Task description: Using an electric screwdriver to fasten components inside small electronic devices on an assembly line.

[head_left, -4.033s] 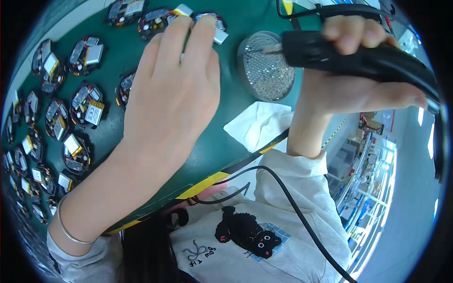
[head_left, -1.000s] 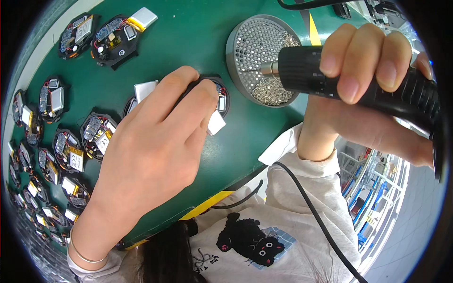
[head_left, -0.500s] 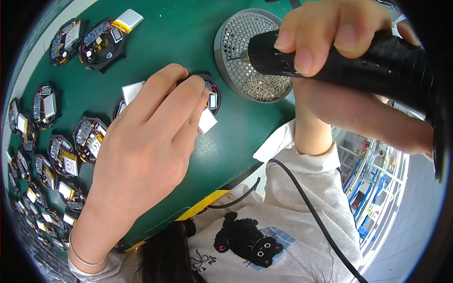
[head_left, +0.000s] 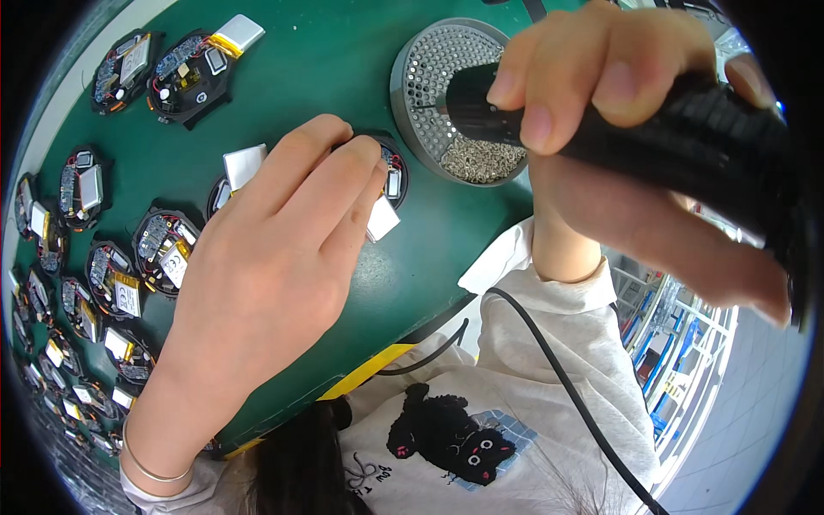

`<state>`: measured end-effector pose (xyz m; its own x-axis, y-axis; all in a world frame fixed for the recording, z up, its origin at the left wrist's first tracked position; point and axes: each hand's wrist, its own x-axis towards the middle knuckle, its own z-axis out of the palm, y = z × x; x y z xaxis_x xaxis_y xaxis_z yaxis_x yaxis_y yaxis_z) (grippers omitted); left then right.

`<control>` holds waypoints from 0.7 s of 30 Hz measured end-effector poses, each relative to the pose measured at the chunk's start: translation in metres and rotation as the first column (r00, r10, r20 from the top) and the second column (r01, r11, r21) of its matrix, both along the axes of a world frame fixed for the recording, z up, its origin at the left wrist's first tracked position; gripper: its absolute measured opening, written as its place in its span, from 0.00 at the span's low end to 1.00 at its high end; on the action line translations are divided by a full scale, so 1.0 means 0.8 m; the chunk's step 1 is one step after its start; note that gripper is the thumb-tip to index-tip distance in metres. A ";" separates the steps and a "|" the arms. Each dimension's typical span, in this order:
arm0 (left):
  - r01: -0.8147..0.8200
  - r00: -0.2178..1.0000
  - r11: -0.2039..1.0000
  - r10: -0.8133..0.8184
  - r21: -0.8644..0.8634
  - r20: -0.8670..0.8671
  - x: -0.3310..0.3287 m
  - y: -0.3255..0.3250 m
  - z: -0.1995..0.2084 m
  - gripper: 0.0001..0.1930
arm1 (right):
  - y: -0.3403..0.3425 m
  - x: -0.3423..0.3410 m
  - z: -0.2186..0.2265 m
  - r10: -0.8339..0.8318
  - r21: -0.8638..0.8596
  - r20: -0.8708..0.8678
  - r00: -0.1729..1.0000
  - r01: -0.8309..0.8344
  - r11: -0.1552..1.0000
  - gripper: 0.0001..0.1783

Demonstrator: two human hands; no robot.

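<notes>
My right hand (head_left: 601, 77) is wrapped around a black electric screwdriver (head_left: 661, 146). Its thin bit points left, over a round grey screw tray (head_left: 399, 94) with a perforated plate. Small silvery screws (head_left: 485, 160) lie heaped in the tray's lower part. My left hand (head_left: 266, 232) is closed, its curled fingers on a round black device housing (head_left: 402, 184) with a circuit board inside; its fingertips are partly hidden. A white battery (head_left: 382, 219) sticks out below those fingers. Another open device (head_left: 216, 193) with a silvery battery (head_left: 245, 165) sits partly beneath the same hand.
Several similar open devices (head_left: 163, 249) with batteries spread over the green table mat (head_left: 300, 69), crowding its left side. A black cable (head_left: 566, 378) runs over my right sleeve. Yellow tape (head_left: 369, 371) marks the near table edge; shelving (head_left: 669, 360) stands beyond at right.
The screwdriver and my right hand have shifted slightly to the left, with the thumb lower. My left hand and the device under its fingers have edged slightly right.
</notes>
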<state>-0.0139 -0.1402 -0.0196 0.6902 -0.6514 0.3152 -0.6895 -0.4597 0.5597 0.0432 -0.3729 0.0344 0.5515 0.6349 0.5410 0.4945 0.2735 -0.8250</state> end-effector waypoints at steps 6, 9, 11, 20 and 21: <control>-0.002 0.999 1.000 0.001 -0.023 -0.041 0.002 0.001 0.003 0.22 | -0.011 0.015 0.003 0.085 -0.055 0.039 0.996 -0.083 0.995 0.57; -0.002 0.999 1.000 0.001 -0.023 -0.036 0.001 0.002 0.002 0.23 | -0.009 0.012 -0.001 0.058 -0.024 0.047 0.997 -0.057 0.998 0.57; -0.003 1.000 1.000 0.003 -0.021 -0.010 0.001 0.002 0.001 0.23 | -0.012 0.011 0.002 0.035 0.001 0.046 0.998 -0.035 0.999 0.56; -0.005 0.993 1.000 0.006 0.009 -0.117 -0.004 0.000 0.010 0.24 | 0.006 -0.018 0.014 -0.006 0.126 -0.061 0.998 0.014 0.992 0.50; -0.002 0.995 1.000 0.003 0.003 -0.102 -0.004 0.001 0.009 0.24 | 0.013 -0.018 0.010 0.012 0.109 -0.048 0.999 -0.007 0.994 0.50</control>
